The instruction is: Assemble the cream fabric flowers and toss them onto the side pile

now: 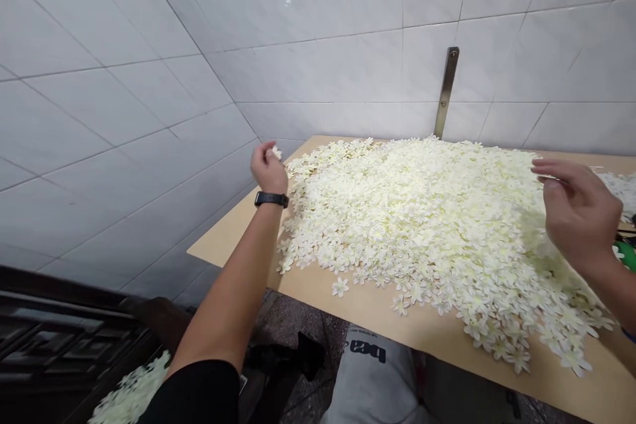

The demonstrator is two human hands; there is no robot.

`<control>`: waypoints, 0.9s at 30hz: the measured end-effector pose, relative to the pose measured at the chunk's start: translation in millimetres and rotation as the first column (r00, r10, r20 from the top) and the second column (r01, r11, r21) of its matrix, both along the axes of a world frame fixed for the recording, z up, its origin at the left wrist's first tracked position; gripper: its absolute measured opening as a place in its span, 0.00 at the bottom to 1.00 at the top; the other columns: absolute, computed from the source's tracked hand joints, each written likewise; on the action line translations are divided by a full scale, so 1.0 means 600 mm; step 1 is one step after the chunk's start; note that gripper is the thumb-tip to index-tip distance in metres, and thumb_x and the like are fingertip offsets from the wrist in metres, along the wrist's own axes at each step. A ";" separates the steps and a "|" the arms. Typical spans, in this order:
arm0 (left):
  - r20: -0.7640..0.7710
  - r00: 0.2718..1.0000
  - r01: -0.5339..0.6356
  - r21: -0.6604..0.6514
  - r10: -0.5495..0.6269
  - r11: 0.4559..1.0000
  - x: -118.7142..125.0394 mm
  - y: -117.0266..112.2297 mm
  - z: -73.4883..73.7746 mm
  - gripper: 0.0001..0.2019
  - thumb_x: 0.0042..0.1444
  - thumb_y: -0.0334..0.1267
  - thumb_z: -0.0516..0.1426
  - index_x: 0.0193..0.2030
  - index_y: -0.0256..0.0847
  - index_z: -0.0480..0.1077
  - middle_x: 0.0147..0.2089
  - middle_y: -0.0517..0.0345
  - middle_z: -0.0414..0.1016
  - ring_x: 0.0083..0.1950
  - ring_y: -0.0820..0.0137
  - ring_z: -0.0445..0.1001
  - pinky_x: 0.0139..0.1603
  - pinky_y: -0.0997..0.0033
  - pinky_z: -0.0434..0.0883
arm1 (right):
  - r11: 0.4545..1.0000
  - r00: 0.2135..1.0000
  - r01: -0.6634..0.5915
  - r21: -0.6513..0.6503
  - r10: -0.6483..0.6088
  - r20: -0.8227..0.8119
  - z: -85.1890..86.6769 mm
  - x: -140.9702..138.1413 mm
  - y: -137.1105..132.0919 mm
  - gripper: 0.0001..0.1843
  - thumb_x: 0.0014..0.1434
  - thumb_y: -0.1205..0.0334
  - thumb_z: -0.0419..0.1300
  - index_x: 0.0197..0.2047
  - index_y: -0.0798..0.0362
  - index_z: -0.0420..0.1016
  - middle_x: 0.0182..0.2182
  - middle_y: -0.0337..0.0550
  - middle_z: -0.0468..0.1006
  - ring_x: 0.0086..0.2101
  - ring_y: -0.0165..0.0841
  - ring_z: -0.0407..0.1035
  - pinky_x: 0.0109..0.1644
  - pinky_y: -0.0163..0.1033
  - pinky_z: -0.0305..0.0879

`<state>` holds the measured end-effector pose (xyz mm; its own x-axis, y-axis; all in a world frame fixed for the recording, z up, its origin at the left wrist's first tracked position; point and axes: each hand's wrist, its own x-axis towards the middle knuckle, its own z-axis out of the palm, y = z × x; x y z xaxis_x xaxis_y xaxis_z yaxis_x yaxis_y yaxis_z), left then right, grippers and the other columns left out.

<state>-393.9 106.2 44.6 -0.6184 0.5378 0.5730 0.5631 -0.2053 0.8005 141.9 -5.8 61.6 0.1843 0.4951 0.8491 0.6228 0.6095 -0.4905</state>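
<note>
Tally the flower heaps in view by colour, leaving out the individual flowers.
Cream flower heaps: 2, the large heap on the board and the heap at lower left
White flower heaps: 1, the heap at the right edge
Total: 3

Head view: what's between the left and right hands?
Cream fabric flowers heaped on a wooden board lie between the left hand and right hand, in the head view.

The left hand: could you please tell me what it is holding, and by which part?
The left hand pinches a cream flower between its fingertips; which part of it cannot be told.
</note>
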 end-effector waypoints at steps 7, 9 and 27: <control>0.131 0.679 0.723 0.057 -0.723 0.689 0.402 0.099 0.063 0.11 0.61 0.31 0.52 0.42 0.40 0.76 0.26 0.62 0.69 0.23 0.77 0.63 0.26 0.75 0.63 | 0.906 0.806 -0.389 -0.167 0.247 -0.538 0.034 -0.025 0.210 0.07 0.56 0.68 0.58 0.35 0.55 0.78 0.28 0.42 0.80 0.27 0.28 0.74 0.34 0.37 0.75; 0.168 0.595 0.799 -0.023 -0.786 0.600 0.485 0.107 0.040 0.12 0.61 0.30 0.52 0.40 0.39 0.77 0.24 0.63 0.68 0.22 0.78 0.61 0.26 0.75 0.61 | 0.850 0.732 -0.489 -0.197 0.277 -0.623 0.012 -0.050 0.245 0.05 0.56 0.65 0.58 0.35 0.52 0.76 0.28 0.40 0.79 0.26 0.26 0.72 0.32 0.35 0.73; 0.202 0.544 0.837 -0.059 -0.814 0.544 0.515 0.084 -0.040 0.11 0.62 0.30 0.53 0.40 0.35 0.78 0.28 0.58 0.73 0.26 0.77 0.64 0.31 0.75 0.65 | 0.762 0.785 -0.555 -0.334 0.346 -0.514 -0.091 -0.082 0.249 0.07 0.56 0.59 0.61 0.33 0.51 0.80 0.29 0.41 0.79 0.28 0.30 0.70 0.33 0.38 0.68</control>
<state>-84.7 156.4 20.8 0.0778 0.9116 0.4037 0.0846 -0.4095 0.9084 93.0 143.7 6.7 0.1037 0.9058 0.4107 0.0156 0.4114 -0.9113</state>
